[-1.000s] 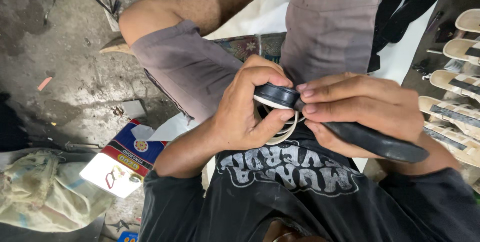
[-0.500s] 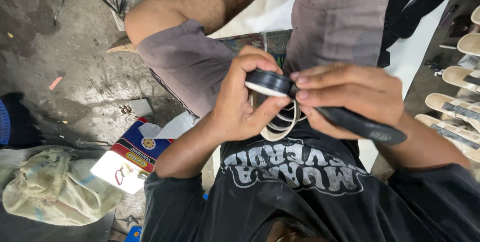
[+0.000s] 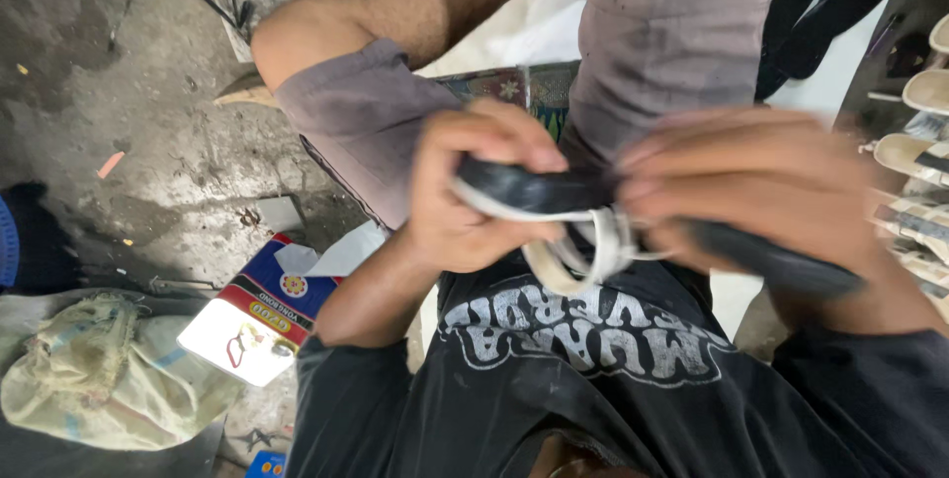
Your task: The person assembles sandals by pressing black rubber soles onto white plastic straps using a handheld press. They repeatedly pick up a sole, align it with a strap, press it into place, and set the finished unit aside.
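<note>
A stained grey concrete floor (image 3: 119, 92) spreads under the seated person. On it at the left lie a crumpled pale green cloth bag (image 3: 99, 379) and a flat red, blue and white cardboard box (image 3: 259, 312). The left hand (image 3: 474, 196) is wrapped around one end of a black rubber sandal sole with pale straps (image 3: 554, 191), held above the lap. The sole's long axis runs left to right, dipping toward the right, straps hanging in a loop below. The right hand (image 3: 761, 181), blurred, clasps its other end. Cream sandals (image 3: 914, 157) line the right edge.
</note>
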